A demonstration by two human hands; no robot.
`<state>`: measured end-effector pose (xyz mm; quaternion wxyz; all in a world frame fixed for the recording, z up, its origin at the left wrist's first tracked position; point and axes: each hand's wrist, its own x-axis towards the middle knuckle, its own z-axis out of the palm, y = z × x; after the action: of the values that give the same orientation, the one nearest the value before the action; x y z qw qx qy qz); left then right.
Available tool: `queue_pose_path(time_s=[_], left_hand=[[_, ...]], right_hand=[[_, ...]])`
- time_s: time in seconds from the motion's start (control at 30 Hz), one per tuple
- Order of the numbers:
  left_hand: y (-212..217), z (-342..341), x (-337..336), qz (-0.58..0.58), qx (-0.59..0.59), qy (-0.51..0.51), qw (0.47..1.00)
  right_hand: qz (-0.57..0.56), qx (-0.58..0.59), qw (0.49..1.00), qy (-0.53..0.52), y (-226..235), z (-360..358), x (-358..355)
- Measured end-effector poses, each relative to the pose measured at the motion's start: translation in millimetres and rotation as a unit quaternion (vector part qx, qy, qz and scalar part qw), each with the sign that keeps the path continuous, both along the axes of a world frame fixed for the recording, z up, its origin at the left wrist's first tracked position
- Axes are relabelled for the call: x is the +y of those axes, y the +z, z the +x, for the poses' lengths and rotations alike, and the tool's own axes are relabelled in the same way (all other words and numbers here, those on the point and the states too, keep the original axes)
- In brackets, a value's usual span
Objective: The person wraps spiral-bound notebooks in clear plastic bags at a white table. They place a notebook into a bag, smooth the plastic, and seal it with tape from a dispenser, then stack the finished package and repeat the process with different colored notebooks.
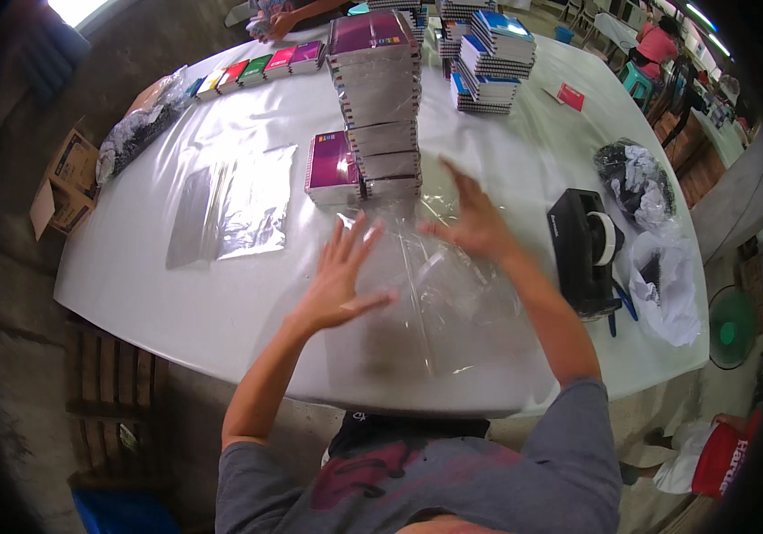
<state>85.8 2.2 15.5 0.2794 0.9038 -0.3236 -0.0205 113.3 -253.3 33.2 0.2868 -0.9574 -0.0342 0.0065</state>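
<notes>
The table [132,289] curves around the work; its near edge runs just in front of the person's grey shirt. Between the left forearm and the table's left edge there is room to move; on the right, the black tape dispenser [568,249] narrows the space beside the right forearm. The tall stack of notebooks [377,116] bounds the reach ahead.

The tape dispenser carries a roll with a white core. Beyond it, near the right edge, are a crumpled white plastic bag [666,289] with something dark inside and a clear bag [635,182] holding dark and white crumpled material. Off the left edge sits an open-flapped cardboard box [74,182]; its contents cannot be made out.

The tall stack stands upright beyond the hands, long axis vertical, a purple cover on top, and a short purple-covered stack [332,165] beside its base at left. Clear plastic film [390,329] spreads from near the base toward the near edge; its outline is hard to follow. The left hand [337,289] is over the film, its grip wide, fingers spread and pointing away. The right hand [479,222] is wide too, thumb apart, near the stack's right side. Both appear to hold nothing; contact with the film cannot be told.
</notes>
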Motion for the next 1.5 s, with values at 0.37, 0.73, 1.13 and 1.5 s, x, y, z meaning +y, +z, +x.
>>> queue_pose_path(time_s=[0.37,0.73,1.13,1.5], left_hand=[[-21.8,-53.5,32.0,0.233,0.062,-0.023,0.970],[-27.2,-73.8,-77.9,0.230,0.035,-0.014,0.973],[-9.0,-41.5,-96.3,0.235,0.101,-0.117,0.960],[-14.1,-35.8,-90.1,0.199,0.111,-0.144,0.963]], right_hand=[[-0.189,0.048,0.980,0.045,-61.1,-140.5,-0.8],[-0.194,0.077,0.978,-0.006,-62.0,-127.2,17.8],[0.420,-0.086,0.897,-0.112,45.7,-5.8,-51.7],[0.733,0.001,0.573,-0.365,60.8,262.9,-163.7]])
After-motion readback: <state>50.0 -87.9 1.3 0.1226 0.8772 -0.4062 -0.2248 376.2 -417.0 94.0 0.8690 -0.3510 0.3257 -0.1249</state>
